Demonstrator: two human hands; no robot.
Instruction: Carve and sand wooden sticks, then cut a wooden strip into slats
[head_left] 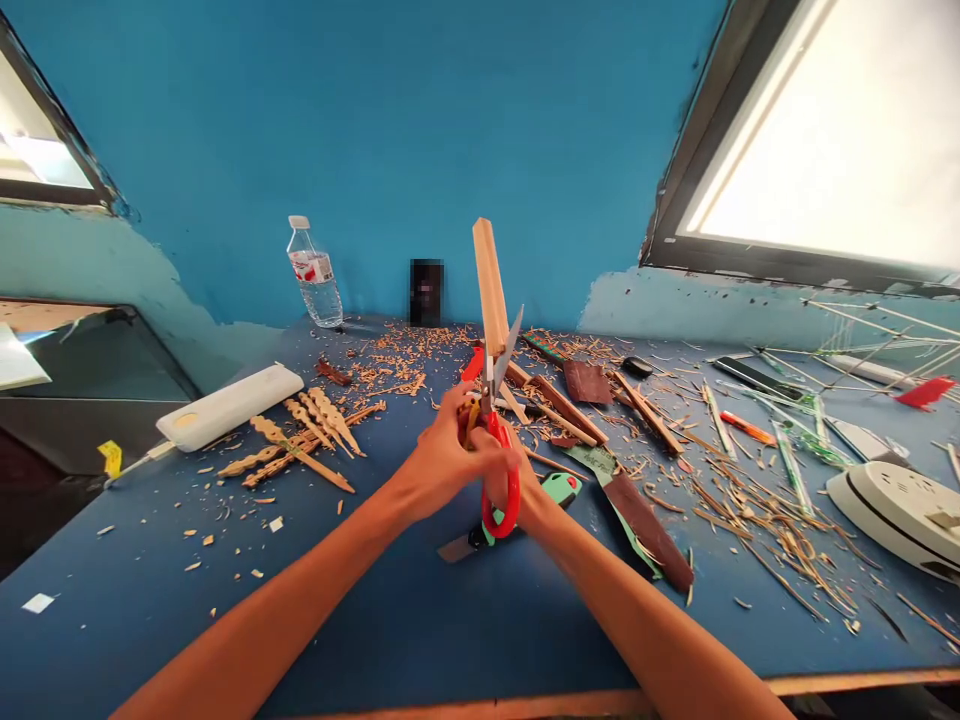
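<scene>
Both hands meet above the middle of the table. My left hand is closed around the lower part of a square wooden stick, which stands nearly upright with its thick end at the top. Close against it, my right hand grips red-handled scissors, with the blades pointing up and parted beside the stick. The hands overlap, so part of the grip is hidden. A yellow-brown patch shows between the fingers, too small to name. Below the hands lies a green-and-black utility knife with its blade out.
Left are a white power strip, carved wooden sticks and a water bottle. Right lie a sandpaper-wrapped strip, wooden strips, shavings, an orange pen, a white rounded device and a thin stick frame.
</scene>
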